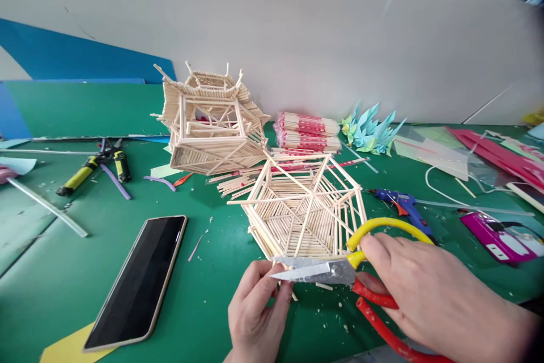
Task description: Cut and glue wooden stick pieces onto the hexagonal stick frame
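My right hand [419,281] grips a pair of scissors [340,271] with one yellow and one red handle. The blades point left, slightly apart, and reach over the fingertips of my left hand [257,303]. Those fingers are closed in a pinch on a thin wooden stick [294,295] at the near corner of a polygonal stick frame [312,196]. The frame sits on the green table, with spokes crossing above a floor of close-laid sticks. Whether the blades touch the stick is hidden by the fingers.
Behind stands a pagoda-like stick model [212,142], beside red-banded stick bundles [308,131] and blue folded paper [372,128]. A blue glue gun [402,204] and purple box [497,238] lie right; a phone [138,281] and yellow-handled pliers [80,175] lie left.
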Demonstrator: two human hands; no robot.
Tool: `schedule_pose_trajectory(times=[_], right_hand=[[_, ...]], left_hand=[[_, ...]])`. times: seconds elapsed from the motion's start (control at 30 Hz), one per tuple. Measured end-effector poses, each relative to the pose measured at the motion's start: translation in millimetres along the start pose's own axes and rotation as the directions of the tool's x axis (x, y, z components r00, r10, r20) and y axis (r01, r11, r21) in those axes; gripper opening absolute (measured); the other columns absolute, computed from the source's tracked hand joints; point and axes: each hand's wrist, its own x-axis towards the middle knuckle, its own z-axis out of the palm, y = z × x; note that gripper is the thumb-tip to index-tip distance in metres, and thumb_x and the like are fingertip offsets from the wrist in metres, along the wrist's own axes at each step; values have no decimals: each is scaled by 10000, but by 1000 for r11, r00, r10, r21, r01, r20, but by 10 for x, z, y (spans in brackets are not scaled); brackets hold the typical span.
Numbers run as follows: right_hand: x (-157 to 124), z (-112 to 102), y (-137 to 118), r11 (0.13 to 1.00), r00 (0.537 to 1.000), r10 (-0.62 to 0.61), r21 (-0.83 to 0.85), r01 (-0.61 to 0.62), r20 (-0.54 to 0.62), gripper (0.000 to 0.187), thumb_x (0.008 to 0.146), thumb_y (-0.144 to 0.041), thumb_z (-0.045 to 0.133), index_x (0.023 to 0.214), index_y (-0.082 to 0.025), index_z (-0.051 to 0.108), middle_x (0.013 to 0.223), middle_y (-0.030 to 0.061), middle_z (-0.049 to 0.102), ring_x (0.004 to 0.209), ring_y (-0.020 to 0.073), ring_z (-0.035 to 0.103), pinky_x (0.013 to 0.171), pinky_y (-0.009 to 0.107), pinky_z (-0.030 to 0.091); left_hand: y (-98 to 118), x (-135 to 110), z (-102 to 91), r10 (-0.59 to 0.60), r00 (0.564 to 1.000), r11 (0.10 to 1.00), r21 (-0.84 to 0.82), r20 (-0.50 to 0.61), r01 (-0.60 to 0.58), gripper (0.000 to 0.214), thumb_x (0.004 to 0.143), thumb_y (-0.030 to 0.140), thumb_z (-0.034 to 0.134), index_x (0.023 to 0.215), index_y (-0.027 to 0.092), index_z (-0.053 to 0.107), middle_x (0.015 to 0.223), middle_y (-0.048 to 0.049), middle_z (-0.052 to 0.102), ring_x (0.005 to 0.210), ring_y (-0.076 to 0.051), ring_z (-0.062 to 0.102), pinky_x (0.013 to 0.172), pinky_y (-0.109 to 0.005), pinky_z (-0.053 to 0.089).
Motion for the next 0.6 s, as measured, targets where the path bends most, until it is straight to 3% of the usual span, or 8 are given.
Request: schedule_pose_trajectory(times=[0.23,0.43,0.6], right_hand=[[43,-4,-53,1000,999,-6,-16,5,-40,278,667,-286,490,876,-137,597,724,103,619,640,260,607,521,358,442],[95,-39,-74,999,999,30,19,-31,31,230,617,-274,518,801,-163,600,643,74,587,550,252,582,473,351,411],[79,-39,-48,998,997,43,44,-46,62,181,698,-252,477,822,-175,583,637,69,585,539,257,594,450,339,394]], left_hand=[[-14,-34,-11,12,1000,999,43,15,-13,173,732,25,587,832,164,612,731,-17,574,560,-93,561,460,-155,458],[-8,-43,-16,0,1000,999,48,13,-1,168,745,41,575,839,174,616,732,-18,588,549,-90,560,437,-152,445],[-5,-26,-13,-16,1000,997,81,13,15,147,735,35,579,781,165,629,721,-22,600,487,-74,530,351,-145,363]])
